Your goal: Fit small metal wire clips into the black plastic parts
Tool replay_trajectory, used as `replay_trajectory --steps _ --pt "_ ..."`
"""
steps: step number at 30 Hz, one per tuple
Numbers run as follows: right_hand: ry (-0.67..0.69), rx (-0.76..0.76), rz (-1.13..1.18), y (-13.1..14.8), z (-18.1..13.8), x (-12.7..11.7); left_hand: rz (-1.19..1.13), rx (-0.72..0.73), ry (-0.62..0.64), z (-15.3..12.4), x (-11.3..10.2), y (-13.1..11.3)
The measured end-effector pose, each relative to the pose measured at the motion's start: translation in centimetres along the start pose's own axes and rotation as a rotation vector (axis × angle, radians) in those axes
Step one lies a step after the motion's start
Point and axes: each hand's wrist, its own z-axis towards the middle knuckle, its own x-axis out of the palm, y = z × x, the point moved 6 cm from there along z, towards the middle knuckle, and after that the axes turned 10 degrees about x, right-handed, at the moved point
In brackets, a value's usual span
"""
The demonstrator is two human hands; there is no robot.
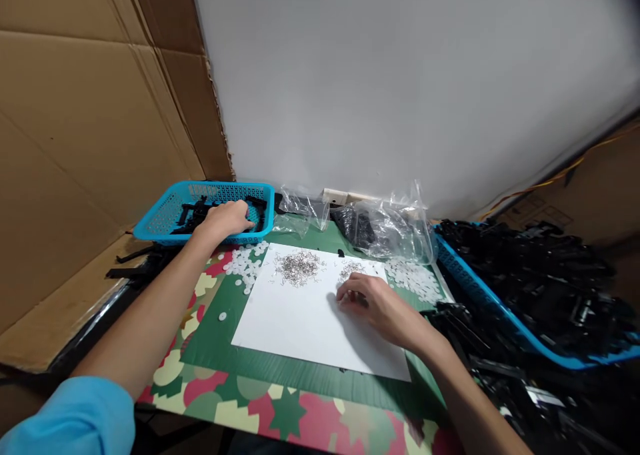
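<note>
My left hand (229, 218) reaches over the small blue basket (150, 223) at the back left, which holds black plastic parts (195, 213). Its fingers point down inside the rim and are mostly hidden. Over the white sheet of paper (295, 325), my right hand (367, 301) is bent with thumb and fingertips drawn together. Whatever lies between those fingertips is too small to see. Just beyond it is a small pile of tiny metal pieces, like screws (351, 268). A larger pile of the same metal pieces (299, 267) lies to its left on the paper.
White round discs (243, 265) lie left of the paper, and more white discs (413, 279) lie right. Clear plastic bags (385, 228) rest against the wall. A big blue basket (505, 315) heaped with black parts (540, 261) stands at right. Cardboard (90, 108) walls the left side.
</note>
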Motion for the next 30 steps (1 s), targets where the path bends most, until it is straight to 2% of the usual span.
replay_trajectory --steps 4,11,14,17,18,19,21,22,24,27,30 --pt "0.035 -0.054 0.034 -0.4 1.2 0.6 -0.04 -0.007 -0.037 -0.2 -0.2 0.3" --pt "0.023 -0.1 0.087 0.8 1.0 0.3 -0.208 0.015 -0.283 -1.7 -3.1 0.2" --pt "0.009 -0.094 0.234 1.5 1.0 -0.5 -0.34 0.086 -0.386 -2.8 -4.8 -1.6" --pt "-0.017 -0.11 0.43 1.9 1.4 -1.1 -0.504 0.196 -0.421 -4.8 -5.0 -5.6" --pt "-0.048 -0.117 0.485 1.8 1.5 -1.3 -0.598 0.249 -0.39 -5.7 -4.4 -7.4" --pt "-0.087 -0.121 0.525 1.6 1.7 -1.4 -0.85 0.314 -0.308 -6.6 -3.4 -9.3" --pt "-0.16 -0.124 0.567 1.0 1.8 -1.4 -1.208 0.36 -0.059 -8.8 -0.6 -13.2" --pt "-0.188 -0.128 0.573 0.7 1.8 -1.2 -1.312 0.356 0.063 -9.9 0.9 -14.9" --pt "-0.233 -0.144 0.581 0.3 1.6 -0.9 -1.472 0.348 0.228 -12.1 3.4 -17.4" --pt "-0.316 -0.157 0.588 -0.2 0.9 -0.7 -1.611 0.33 0.385 -14.2 5.8 -19.1" --pt "-0.385 -0.142 0.524 -0.3 0.3 -0.6 -1.634 0.351 0.406 -14.9 6.5 -19.2"
